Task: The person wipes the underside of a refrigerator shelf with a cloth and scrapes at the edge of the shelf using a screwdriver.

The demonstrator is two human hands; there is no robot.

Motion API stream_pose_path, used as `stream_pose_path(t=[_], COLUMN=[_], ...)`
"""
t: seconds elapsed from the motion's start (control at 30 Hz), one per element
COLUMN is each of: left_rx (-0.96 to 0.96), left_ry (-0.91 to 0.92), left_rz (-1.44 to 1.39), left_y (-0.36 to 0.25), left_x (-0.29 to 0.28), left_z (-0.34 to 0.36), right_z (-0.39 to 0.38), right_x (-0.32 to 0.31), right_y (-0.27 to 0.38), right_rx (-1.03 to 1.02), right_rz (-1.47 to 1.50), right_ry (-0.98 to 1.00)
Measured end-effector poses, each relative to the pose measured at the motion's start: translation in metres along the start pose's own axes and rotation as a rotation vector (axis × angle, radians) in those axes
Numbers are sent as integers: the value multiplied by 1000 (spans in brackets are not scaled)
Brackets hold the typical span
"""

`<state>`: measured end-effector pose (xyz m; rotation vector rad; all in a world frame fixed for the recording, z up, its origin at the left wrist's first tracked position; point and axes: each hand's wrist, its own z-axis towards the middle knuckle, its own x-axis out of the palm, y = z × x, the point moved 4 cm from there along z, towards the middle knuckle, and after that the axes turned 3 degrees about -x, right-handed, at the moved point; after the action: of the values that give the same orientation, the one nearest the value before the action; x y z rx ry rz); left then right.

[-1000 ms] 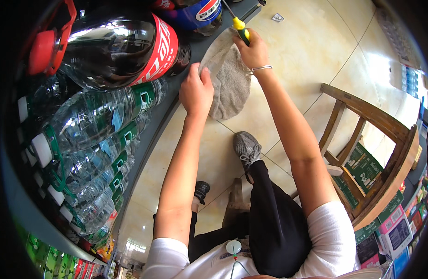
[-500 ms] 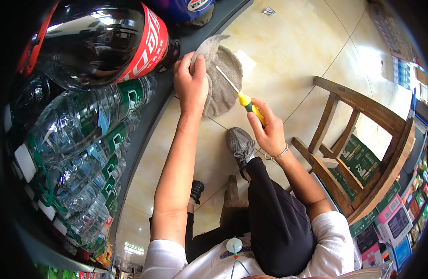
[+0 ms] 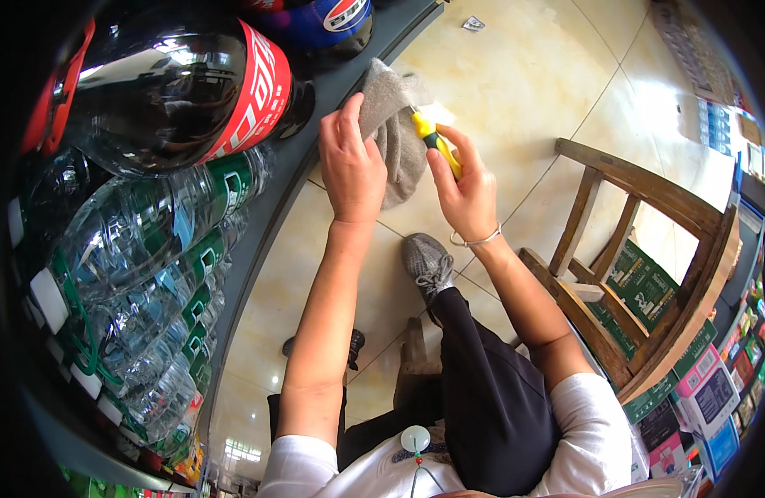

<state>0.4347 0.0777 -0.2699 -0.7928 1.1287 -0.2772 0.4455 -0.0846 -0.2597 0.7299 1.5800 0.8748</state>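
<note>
My left hand (image 3: 354, 173) holds up a grey cloth (image 3: 402, 158), its fingers and thumb closed on the folded upper part. The rest of the cloth hangs loosely over the tiled floor. In my right hand (image 3: 469, 189) is a screwdriver (image 3: 439, 148) with a yellow and dark green handle, gripped between thumb and fingers. Its metal shaft points up and left into the cloth; a fold hides nearly all of it, including the tip. Both hands are close together, just right of the dark shelf edge.
On the dark shelf (image 3: 270, 199) at left lie a large cola bottle (image 3: 171, 87), a blue-labelled bottle (image 3: 328, 25) and several clear bottles (image 3: 141, 224). A wooden chair (image 3: 640, 191) stands at right, near boxes (image 3: 706, 382). My shoe (image 3: 428, 264) rests on the tiles.
My right hand has moved up and left with the screwdriver. Its shaft, bare before, is now mostly covered by the cloth. My left hand has shifted slightly right, folding the cloth over.
</note>
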Motion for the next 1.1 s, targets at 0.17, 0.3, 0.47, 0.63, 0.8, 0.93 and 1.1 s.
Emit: stream_pose_path(t=[0.17, 0.3, 0.47, 0.63, 0.8, 0.93, 1.1], left_rx=[-58, -98, -51, -170, -295, -330, -342], left_ry=[28, 54, 90, 311, 614, 802, 765], left_rz=[-29, -130, -143, -274, -322, -238, -82], left_y=[5, 3, -3, -3, -10, -33, -58], left_x=[16, 26, 20, -6, -70, -142, -214], left_z=[7, 14, 2, -46, -120, -160, -172], right_z=[27, 46, 93, 166, 213, 233, 211], right_x=[-18, -33, -51, -38, -34, -27, 24], right_y=[4, 18, 42, 94, 122, 132, 129], right_rx=[-145, -338, -391, -414, -530, -485, -669], right_rz=[-271, -489, -744, -1135, -1167, -1341, -1514], right_ry=[-76, -143, -59, 104, 86, 340, 258])
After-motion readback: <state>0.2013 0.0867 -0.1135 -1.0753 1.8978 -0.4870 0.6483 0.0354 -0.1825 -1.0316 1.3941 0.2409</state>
